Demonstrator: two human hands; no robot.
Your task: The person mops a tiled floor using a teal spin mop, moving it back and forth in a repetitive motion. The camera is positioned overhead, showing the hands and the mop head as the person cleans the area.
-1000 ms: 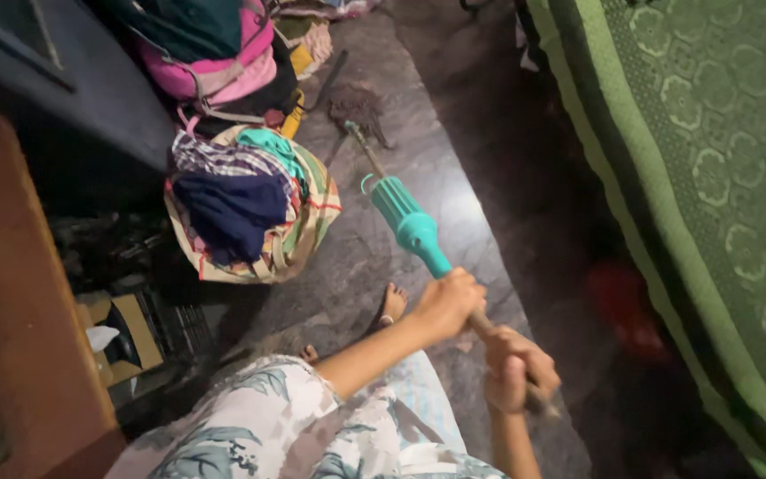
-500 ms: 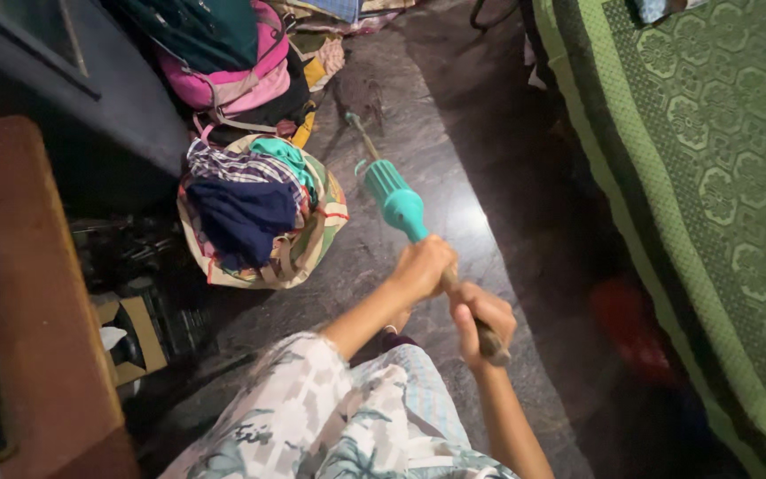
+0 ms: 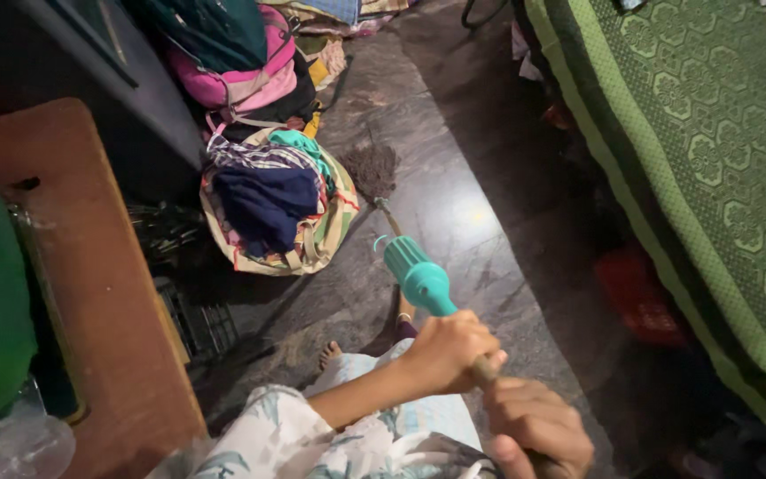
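Observation:
I hold a broom by its long handle, which has a teal plastic grip [image 3: 418, 278]. My left hand [image 3: 448, 353] is closed around the handle just below the teal part. My right hand [image 3: 535, 427] grips the handle's end, nearer to me at the bottom of the view. The broom's dark bristle head [image 3: 371, 168] rests on the grey stone floor [image 3: 480, 222], close to a striped bag stuffed with clothes [image 3: 275, 202]. My bare foot [image 3: 330, 356] and patterned clothing show below the hands.
A bed with a green patterned cover [image 3: 711, 142] fills the right side, with a red object [image 3: 636, 297] under its edge. A brown wooden table [image 3: 90, 284] stands at the left. Pink and teal bags [image 3: 232, 62] are piled at the back.
The view has tilted and shifted; the broom head has moved nearer to the bag of clothes, and both hands have slid lower and to the right in the picture, still on the handle.

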